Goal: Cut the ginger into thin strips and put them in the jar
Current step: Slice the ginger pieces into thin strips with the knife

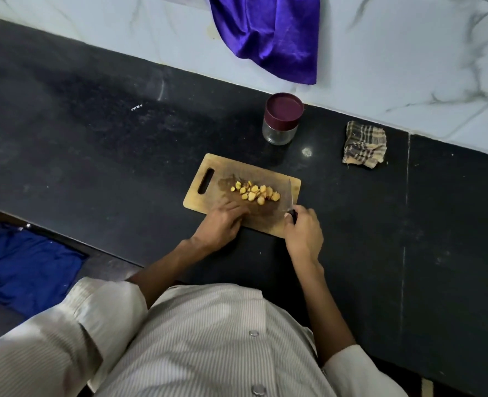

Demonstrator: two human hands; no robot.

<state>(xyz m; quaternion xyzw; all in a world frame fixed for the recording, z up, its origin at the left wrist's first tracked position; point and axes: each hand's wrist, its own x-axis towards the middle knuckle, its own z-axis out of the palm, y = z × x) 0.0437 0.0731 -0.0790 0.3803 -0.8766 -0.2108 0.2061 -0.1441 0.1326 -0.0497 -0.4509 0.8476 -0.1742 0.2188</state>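
The right hand (302,230) grips the knife (290,200) clear of the ginger (255,192), while the left hand (222,222) seemingly rests loose-fingered, steadying the board (277,179).

The cutting board (241,193) lies on the dark counter (93,133) with bare counter on its left and far-left sides. The closed jar (282,118) stands just beyond the board's far edge, with a gap of counter between them. A folded checked cloth (364,144) lies to the right of the jar, apart from it. The wall (408,67) bounds the counter behind both. A purple cloth (265,35) hangs above the jar.
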